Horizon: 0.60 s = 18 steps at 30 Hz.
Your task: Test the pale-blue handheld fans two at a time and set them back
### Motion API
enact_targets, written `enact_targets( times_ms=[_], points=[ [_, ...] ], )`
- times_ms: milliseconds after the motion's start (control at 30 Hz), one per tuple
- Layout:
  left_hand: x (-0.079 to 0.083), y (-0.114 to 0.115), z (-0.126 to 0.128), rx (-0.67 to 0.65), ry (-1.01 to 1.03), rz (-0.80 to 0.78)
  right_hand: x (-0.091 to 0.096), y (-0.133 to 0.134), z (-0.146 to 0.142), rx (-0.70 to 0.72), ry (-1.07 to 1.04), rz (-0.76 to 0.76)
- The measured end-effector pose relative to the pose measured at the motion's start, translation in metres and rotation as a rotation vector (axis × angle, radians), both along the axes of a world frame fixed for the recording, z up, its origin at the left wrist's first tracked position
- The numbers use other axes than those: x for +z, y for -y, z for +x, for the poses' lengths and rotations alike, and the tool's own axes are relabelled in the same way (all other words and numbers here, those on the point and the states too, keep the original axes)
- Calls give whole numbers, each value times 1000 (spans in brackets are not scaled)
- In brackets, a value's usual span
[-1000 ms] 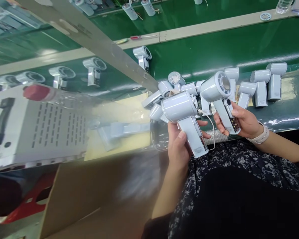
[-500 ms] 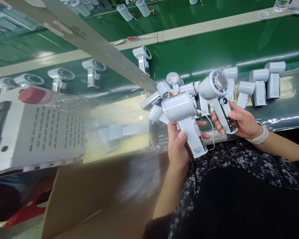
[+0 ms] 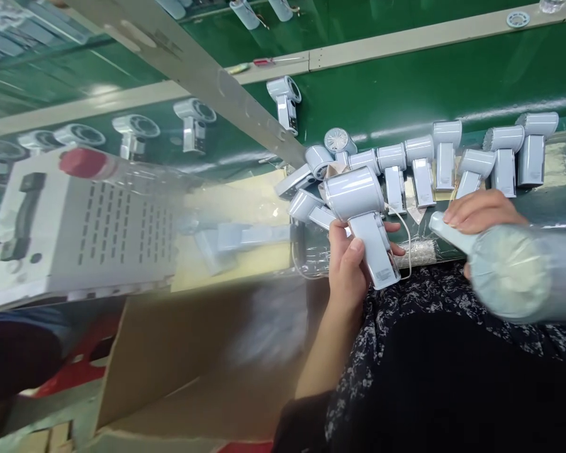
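Note:
My left hand [image 3: 349, 261] is closed round the handle of a pale blue handheld fan [image 3: 355, 194], its round head up and to the left. A thin white cable [image 3: 410, 242] loops beside that fan. My right hand [image 3: 488, 211] grips a second handheld fan [image 3: 512, 274] by its handle. This one is raised close to the camera, blurred, with the round end of its head turned my way. Part of the right hand is hidden behind it. Several similar fans [image 3: 417, 148] stand and lie in a row on the bench behind both hands.
A clear, reflective panel edge [image 3: 245, 100] slants across the left. Beyond it are a white vented box [image 3: 108, 220] and a bottle with a red cap [image 3: 82, 162]. An open cardboard box [image 3: 170, 358] stands below. A screwdriver [image 3: 264, 61] and a white ring [image 3: 517, 19] lie on the rail.
My right hand has brought its fan toward the camera and down to the right, turning it over so the display no longer shows. The left hand still holds its fan; the view shifted slightly.

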<state>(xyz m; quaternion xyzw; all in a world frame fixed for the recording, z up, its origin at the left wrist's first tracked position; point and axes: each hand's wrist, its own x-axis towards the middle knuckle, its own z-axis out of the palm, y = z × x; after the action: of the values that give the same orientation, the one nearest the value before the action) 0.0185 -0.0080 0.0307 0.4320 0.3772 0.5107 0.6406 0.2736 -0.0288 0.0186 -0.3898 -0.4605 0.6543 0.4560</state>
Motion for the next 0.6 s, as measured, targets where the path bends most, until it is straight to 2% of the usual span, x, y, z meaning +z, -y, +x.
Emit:
enact_targets(
  times_ms=[133,200,233,333,433,500,600],
  points=[
    [-3,-1,0,8,8,-8,-20,2,-10,-69,291,190],
    [-3,-1,1,-6,13,-14,-19,-2,-13,-82,413,215],
    [-3,-1,2,-13,14,-19,-14,-5,-14,-77,409,205],
    [0,1,1,-42,12,-29,8,-14,-17,19,188,142],
    [6,4,-1,-82,6,-14,25,-20,-24,148,-104,-2],
    [11,7,-2,-96,7,-8,29,-22,-29,166,-223,-103],
    [17,11,-3,-95,26,-7,26,-21,-32,172,-319,-180]
  ],
)
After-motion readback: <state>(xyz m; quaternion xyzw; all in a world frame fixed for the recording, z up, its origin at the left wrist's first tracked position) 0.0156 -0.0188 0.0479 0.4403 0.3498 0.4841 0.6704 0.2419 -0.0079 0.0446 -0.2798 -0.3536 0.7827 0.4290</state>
